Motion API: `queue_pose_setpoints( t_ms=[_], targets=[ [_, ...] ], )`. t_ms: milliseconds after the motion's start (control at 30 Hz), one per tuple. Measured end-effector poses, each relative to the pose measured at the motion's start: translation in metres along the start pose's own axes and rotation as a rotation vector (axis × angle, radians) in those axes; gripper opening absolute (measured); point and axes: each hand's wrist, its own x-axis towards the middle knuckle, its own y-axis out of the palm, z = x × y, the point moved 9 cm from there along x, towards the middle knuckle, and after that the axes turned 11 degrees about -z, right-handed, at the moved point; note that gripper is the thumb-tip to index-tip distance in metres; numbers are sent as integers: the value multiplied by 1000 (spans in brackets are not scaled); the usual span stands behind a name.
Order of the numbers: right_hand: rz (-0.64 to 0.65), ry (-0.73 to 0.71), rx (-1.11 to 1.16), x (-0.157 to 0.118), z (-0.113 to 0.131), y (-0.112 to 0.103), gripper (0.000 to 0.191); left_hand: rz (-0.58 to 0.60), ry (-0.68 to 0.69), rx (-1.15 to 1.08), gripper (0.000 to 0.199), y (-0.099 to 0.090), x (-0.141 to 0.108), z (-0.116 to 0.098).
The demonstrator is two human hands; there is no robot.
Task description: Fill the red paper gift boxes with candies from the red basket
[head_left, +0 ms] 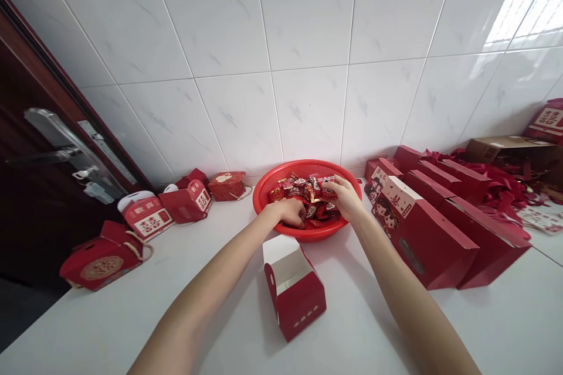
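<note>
A red plastic basket (263, 187) holds many wrapped candies (310, 192) in red and gold. My left hand (290, 211) reaches over its near left rim, fingers curled down among the candies; whatever they grip is hidden. At the right side of the basket, my right hand (345, 196) pinches a red candy packet (324, 183) between thumb and fingers. In front of the basket stands an open red gift box (301, 304) with a white inside, its lid flaps up. It lies between my forearms, and no hand touches it.
Several small red gift boxes (149, 218) stand on the white table (185, 269) at left, near a door handle (65, 140). Right are rows of red gift bags (422, 234), dark red ribbons (497, 202) and a cardboard box (512, 149). A tiled wall (308, 29) rises behind.
</note>
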Motion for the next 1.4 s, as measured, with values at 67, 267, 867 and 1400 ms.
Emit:
queue_pose_setpoints(
  t_ms=[67, 267, 867, 1400],
  targets=[
    [-1, -2, 1, 0, 0, 0, 32, -8, 16, -7, 8, 0, 1, -2],
    [10, -6, 1, -1, 0, 1, 31, -43, 62, -1, 21, -2, 4, -7],
    [12, -13, 2, -1, 2, 2, 31, -310, 80, -268, 13, -28, 7, 1],
    [29, -22, -9, -1, 2, 2, 34, 43, 200, -450, 23, 5, 0, -14]
  ],
)
